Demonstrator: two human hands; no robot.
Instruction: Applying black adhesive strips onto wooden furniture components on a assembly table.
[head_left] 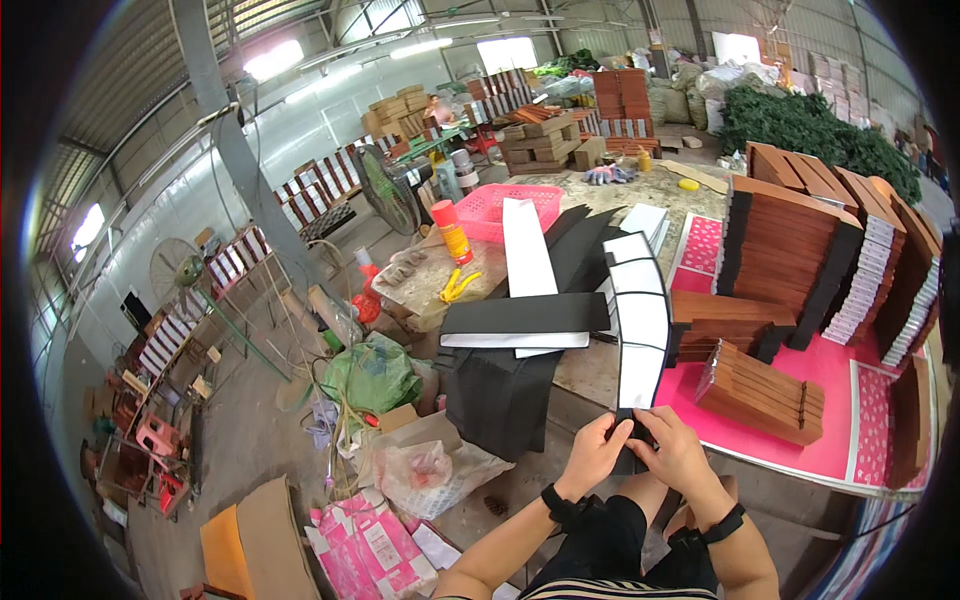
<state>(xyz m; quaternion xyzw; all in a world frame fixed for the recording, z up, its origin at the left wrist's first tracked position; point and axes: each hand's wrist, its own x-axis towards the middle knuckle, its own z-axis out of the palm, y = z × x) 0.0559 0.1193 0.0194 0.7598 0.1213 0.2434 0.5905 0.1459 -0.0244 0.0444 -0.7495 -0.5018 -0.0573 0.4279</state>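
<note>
From here I see the left hand [595, 452] and right hand [674, 452] pinching the near end of a white, black-edged strip [641, 318], which stretches away ahead of the grip. To the right of their fingers a brown slatted bundle [762, 393] lies on pink sheeting [690, 392]; to the left hang black sheets [500, 392].

The left hand [597, 452] and right hand [676, 450] pinch a long black-edged white strip [641, 323]; stacked reddish-brown slats [785, 262] stand right of it.
</note>
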